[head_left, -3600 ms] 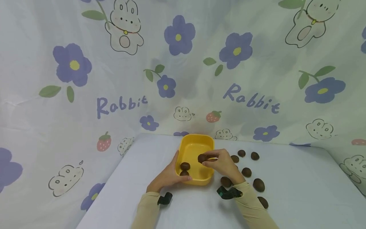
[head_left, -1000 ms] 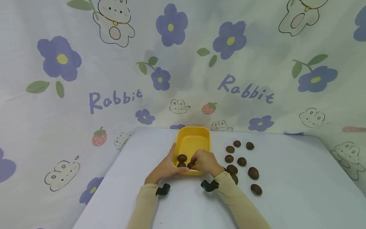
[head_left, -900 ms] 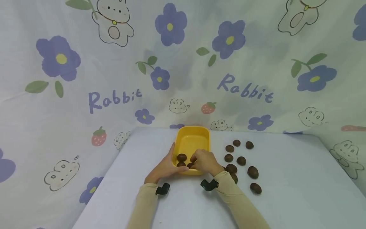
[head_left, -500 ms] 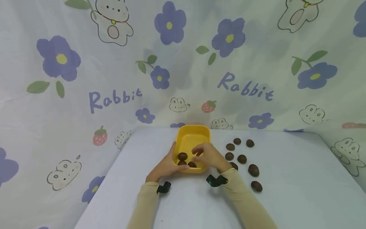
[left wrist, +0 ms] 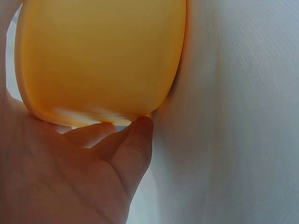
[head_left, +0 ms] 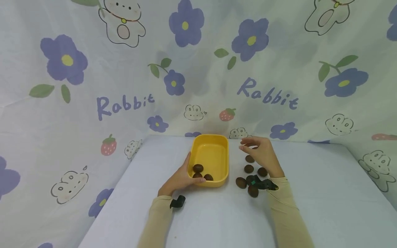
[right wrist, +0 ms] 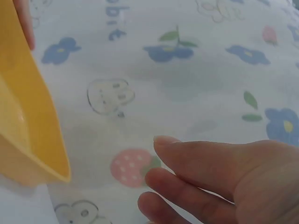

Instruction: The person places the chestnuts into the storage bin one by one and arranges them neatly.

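Observation:
My left hand (head_left: 178,181) grips the near left corner of a yellow plastic tray (head_left: 214,158), the thumb over its near rim. In the left wrist view the fingers (left wrist: 133,154) bear on the tray's wall. Three dark brown, chestnut-like nuts lie in the tray's near end, one of them a nut (head_left: 198,168) by the left wall. My right hand (head_left: 263,155) hovers right of the tray, over loose nuts, fingers relaxed and slightly bent. The right wrist view shows nothing between its thumb and fingers.
Several more brown nuts lie right of the tray, such as a nut (head_left: 241,182) nearest it. Some are partly hidden by the right hand and its black wrist camera (head_left: 265,184). A white table (head_left: 204,220) meets a patterned cloth backdrop (head_left: 198,69) behind the tray.
My right hand has released a nut in the tray, which held two others before, then risen and moved right, over the loose nuts. The left hand keeps hold of the tray.

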`<state>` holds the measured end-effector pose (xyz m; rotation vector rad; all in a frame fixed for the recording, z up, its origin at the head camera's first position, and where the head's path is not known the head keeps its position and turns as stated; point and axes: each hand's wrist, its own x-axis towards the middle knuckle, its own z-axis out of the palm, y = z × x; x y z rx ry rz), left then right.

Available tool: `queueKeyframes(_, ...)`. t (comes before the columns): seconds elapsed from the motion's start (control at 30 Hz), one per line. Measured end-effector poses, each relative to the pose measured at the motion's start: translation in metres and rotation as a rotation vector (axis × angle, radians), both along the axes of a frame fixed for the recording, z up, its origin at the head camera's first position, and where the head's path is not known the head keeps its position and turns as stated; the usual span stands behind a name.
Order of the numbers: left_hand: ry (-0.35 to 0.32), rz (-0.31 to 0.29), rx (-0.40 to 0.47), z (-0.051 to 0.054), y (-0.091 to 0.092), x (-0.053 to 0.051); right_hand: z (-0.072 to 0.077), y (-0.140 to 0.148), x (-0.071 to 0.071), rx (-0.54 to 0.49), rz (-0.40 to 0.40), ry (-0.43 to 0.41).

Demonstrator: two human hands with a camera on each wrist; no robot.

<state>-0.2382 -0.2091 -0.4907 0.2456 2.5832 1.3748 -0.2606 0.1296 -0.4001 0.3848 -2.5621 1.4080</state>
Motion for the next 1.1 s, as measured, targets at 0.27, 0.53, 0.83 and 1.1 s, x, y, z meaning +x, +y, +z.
queueKeyframes(0.27, -0.008, 0.014, -0.004, 0.001, -0.001, 0.001, -0.011, 0.031, -0.010, -0.020, -0.076, 0.039)
queueKeyframes(0.53, -0.011, 0.014, 0.001, 0.000, -0.002, 0.000, -0.029, 0.051, -0.019, -0.043, -0.136, -0.013)
queueKeyframes(0.83, 0.005, -0.025, 0.029, 0.000, -0.001, -0.001, -0.050, 0.058, -0.027, -0.045, -0.179, -0.119)
queueKeyframes(1.1, 0.011, -0.031, 0.023, 0.003, 0.000, -0.002, -0.069, 0.059, -0.033, -0.066, -0.163, -0.232)
